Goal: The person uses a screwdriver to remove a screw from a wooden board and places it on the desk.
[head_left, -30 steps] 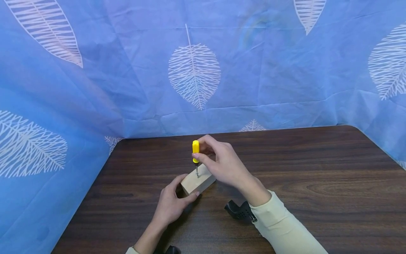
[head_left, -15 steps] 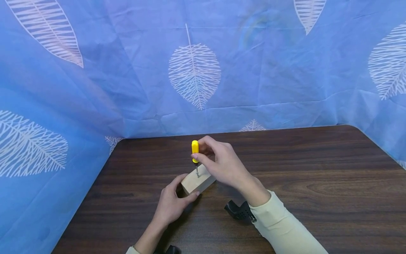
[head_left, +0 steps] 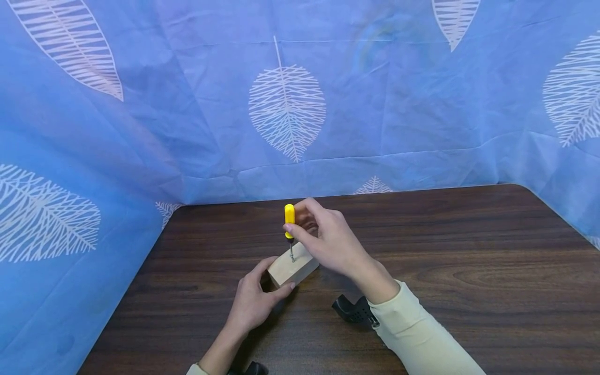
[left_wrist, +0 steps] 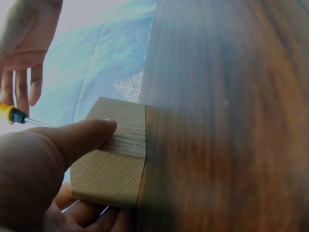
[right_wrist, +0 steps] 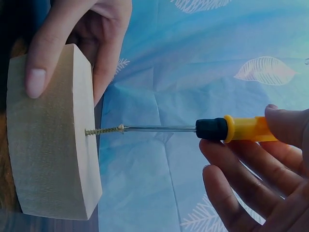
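A pale wooden block [head_left: 286,271] lies on the dark table, its near end gripped between the thumb and fingers of my left hand [head_left: 253,302]. In the right wrist view a screw [right_wrist: 104,130] stands out of the block's top face, much of its thread exposed. The tip of a screwdriver [right_wrist: 159,128] meets the screw head, shaft and screw nearly in line. My right hand [head_left: 335,239] pinches the screwdriver's yellow handle [head_left: 289,216] between thumb and fingers, holding it upright. In the left wrist view, my left thumb lies along the side of the block [left_wrist: 108,174].
The brown wood-grain table [head_left: 469,281] reaches back to a blue cloth [head_left: 211,104] printed with white leaves. A black device [head_left: 351,310] sits by the right wrist. Part of another black object [head_left: 255,369] shows at the bottom edge.
The yellow handle has shifted very slightly with the right fingers. The block and left hand hold still.
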### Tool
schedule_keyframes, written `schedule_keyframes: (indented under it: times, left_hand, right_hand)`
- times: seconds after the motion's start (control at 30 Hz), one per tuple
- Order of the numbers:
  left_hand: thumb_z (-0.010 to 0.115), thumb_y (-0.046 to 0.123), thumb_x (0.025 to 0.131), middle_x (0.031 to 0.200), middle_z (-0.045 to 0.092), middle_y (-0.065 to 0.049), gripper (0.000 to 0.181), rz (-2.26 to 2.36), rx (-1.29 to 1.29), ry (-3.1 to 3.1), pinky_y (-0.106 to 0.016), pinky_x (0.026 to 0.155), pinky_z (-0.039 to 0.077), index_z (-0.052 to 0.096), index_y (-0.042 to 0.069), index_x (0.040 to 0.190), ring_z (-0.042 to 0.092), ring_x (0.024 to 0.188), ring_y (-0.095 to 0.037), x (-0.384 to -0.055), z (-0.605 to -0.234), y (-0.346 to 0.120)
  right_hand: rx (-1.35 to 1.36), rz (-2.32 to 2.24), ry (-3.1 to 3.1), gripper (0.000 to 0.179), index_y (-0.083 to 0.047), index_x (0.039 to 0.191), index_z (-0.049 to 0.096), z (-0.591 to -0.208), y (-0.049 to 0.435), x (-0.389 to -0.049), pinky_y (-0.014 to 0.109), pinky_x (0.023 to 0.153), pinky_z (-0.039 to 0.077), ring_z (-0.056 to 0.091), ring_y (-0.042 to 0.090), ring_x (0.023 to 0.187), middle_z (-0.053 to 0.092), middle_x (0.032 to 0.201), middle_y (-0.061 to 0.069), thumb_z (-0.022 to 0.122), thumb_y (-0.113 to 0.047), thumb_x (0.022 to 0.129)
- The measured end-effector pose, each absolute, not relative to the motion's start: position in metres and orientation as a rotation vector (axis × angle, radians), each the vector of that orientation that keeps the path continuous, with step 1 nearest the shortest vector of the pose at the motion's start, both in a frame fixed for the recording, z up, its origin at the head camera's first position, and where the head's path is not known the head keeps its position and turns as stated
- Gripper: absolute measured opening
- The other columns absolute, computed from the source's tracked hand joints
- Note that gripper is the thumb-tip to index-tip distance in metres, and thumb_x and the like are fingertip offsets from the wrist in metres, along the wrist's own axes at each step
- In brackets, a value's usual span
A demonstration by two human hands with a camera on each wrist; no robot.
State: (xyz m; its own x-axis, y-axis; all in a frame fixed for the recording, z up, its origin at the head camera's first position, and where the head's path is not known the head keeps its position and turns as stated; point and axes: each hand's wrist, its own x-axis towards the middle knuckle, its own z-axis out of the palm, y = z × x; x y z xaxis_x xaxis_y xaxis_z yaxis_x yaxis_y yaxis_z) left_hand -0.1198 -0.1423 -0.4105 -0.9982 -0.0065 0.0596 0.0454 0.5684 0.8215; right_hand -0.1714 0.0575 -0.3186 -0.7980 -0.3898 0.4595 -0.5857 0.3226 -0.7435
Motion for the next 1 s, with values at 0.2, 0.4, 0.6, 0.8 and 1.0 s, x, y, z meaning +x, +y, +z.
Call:
schedule_keyframes:
  times: [0.2,0.4,0.6,0.8,1.0]
  left_hand:
    - [0.092,0.025,0.087,0.13,0.075,-0.007,0.056,-1.43,-0.037,-2.732,-0.045,0.092,0.05,0.069,0.02,0.137,0.066,0.111,-0.024,-0.1204,-0.4096,-0.1418]
    - [0.092,0.026,0.086,0.13,0.075,-0.007,0.056,-1.437,-0.026,-2.735,-0.046,0.094,0.05,0.069,0.02,0.137,0.066,0.111,-0.024,-0.1202,-0.4094,-0.1417]
    - [0.092,0.027,0.087,0.129,0.076,-0.007,0.056,-1.428,-0.028,-2.739,-0.046,0.093,0.05,0.069,0.02,0.137,0.067,0.111,-0.023,-0.119,-0.4111,-0.1418]
    - [0.091,0.026,0.087,0.129,0.075,-0.006,0.056,-1.425,-0.044,-2.733,-0.046,0.094,0.051,0.069,0.021,0.138,0.066,0.11,-0.022,-0.119,-0.4108,-0.1421]
    - [0.091,0.026,0.087,0.129,0.075,-0.006,0.055,-1.433,-0.043,-2.731,-0.045,0.093,0.051,0.069,0.021,0.138,0.066,0.109,-0.022,-0.1187,-0.4107,-0.1428]
  right_hand:
    - [0.925,1.39,-2.394,0.016,-0.013,0.119,0.067,-0.3185,0.0587,-0.1735,0.031,0.083,0.062,0.073,0.01,0.092,0.079,0.104,0.0,0.073,-0.016,0.104]
    - [0.936,1.333,-2.435,0.021,-0.011,0.127,0.065,-0.3174,0.0605,-0.1724,0.033,0.088,0.061,0.074,0.013,0.098,0.078,0.109,0.001,0.068,-0.016,0.107]
    - [0.892,1.401,-2.441,0.024,-0.012,0.128,0.062,-0.3182,0.0599,-0.1705,0.031,0.088,0.061,0.074,0.01,0.097,0.078,0.109,-0.001,0.069,-0.018,0.106]
    - [0.905,1.352,-2.428,0.02,-0.012,0.125,0.064,-0.3186,0.0595,-0.1711,0.033,0.088,0.061,0.074,0.011,0.098,0.078,0.107,-0.001,0.069,-0.018,0.107]
    - [0.952,1.324,-2.448,0.021,-0.009,0.129,0.065,-0.3173,0.0604,-0.1723,0.04,0.094,0.062,0.076,0.017,0.104,0.079,0.115,0.004,0.065,-0.015,0.108]
